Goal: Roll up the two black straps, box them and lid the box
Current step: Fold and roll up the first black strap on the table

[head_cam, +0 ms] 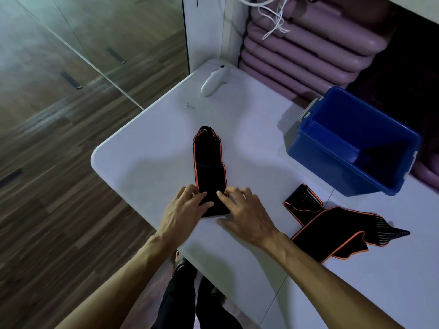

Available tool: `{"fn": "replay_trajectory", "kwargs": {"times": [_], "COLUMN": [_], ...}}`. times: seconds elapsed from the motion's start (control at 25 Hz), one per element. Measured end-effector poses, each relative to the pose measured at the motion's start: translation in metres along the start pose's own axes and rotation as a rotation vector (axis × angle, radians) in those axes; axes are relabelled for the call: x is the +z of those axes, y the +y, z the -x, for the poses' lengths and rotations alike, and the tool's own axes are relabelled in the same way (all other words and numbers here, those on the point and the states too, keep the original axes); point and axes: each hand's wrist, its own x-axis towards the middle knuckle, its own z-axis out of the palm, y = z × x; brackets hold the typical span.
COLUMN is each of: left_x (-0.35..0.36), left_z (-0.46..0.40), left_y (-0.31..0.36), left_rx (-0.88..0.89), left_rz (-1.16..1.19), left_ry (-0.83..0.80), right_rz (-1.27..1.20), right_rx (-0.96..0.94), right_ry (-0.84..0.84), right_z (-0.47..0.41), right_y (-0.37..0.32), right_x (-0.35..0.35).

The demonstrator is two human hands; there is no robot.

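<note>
A black strap with orange edging (209, 160) lies stretched out on the white table (152, 150), pointing away from me. Its near end is folded into a small roll under my fingers. My left hand (183, 207) grips the roll from the left, and my right hand (242, 207) presses on it from the right. A second black strap (332, 226) lies loose and crumpled to the right of my right forearm. The open blue box (351, 143) stands at the right rear of the table; no lid is visible.
A white handheld device (213, 81) lies at the table's far edge, with a small screw (190, 106) nearer in. Stacked purple mats (304, 46) stand behind the table. The table's left edge drops to a wooden floor (59, 162).
</note>
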Motion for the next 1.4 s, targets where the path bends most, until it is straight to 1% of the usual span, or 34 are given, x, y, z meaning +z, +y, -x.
{"fn": "replay_trajectory", "kwargs": {"times": [0.08,0.16,0.24,0.32,0.44,0.56,0.64,0.68,0.72,0.8,0.92,1.0,1.04,1.12,1.2,1.28,1.32,1.4], "left_x": [-0.001,-0.005,-0.009,-0.011,-0.011,-0.014,-0.012,-0.010,-0.008,-0.005,-0.003,-0.006,-0.008,-0.007,-0.008,-0.012,-0.014,-0.020], "left_z": [0.002,0.008,0.013,0.012,0.003,-0.012,-0.021,-0.024,-0.026,-0.027,-0.025,-0.026,-0.027,-0.023,-0.014,-0.010,-0.011,-0.021], "left_y": [0.003,-0.001,-0.007,-0.009,-0.005,-0.005,-0.003,-0.001,0.001,0.003,0.001,0.002,0.002,0.000,-0.008,-0.016,-0.017,-0.016], "left_rx": [-0.011,0.081,0.161,0.155,0.078,-0.108,-0.243,-0.303,-0.349,-0.380,-0.364,-0.388,-0.358,-0.198,-0.059,-0.016,-0.021,-0.017], "left_rz": [0.018,0.004,-0.012,-0.015,0.051,0.214,0.272,0.278,0.268,0.199,0.102,0.109,0.116,0.106,0.072,-0.003,-0.024,-0.015], "left_ry": [0.008,-0.004,-0.040,-0.061,-0.069,-0.095,-0.082,-0.072,-0.060,-0.034,0.012,0.050,0.077,0.094,0.030,-0.032,-0.022,0.048], "right_rz": [0.036,0.013,-0.065,-0.166,-0.322,-0.481,-0.522,-0.529,-0.532,-0.509,-0.378,-0.267,-0.220,-0.141,-0.068,-0.057,-0.061,-0.040], "right_rx": [-0.049,-0.067,-0.068,-0.042,0.024,0.133,0.219,0.232,0.229,0.213,0.214,0.195,0.169,0.098,0.025,-0.014,-0.027,-0.058], "right_ry": [0.035,0.055,0.049,0.034,0.029,0.005,-0.022,-0.011,0.015,0.073,0.104,0.097,0.082,0.034,0.004,0.039,0.063,0.086], "right_z": [-0.002,-0.005,-0.007,-0.007,-0.013,-0.025,-0.035,-0.039,-0.042,-0.046,-0.047,-0.042,-0.039,-0.033,-0.032,-0.036,-0.037,-0.038], "right_y": [0.004,0.008,0.010,0.011,0.008,0.003,0.001,0.000,-0.002,-0.005,-0.006,-0.005,-0.005,-0.001,0.003,0.006,0.007,0.006], "right_x": [0.001,0.002,0.001,-0.001,-0.014,-0.024,-0.023,-0.021,-0.018,-0.012,-0.005,-0.004,-0.004,-0.006,-0.005,-0.004,-0.003,-0.002]}}
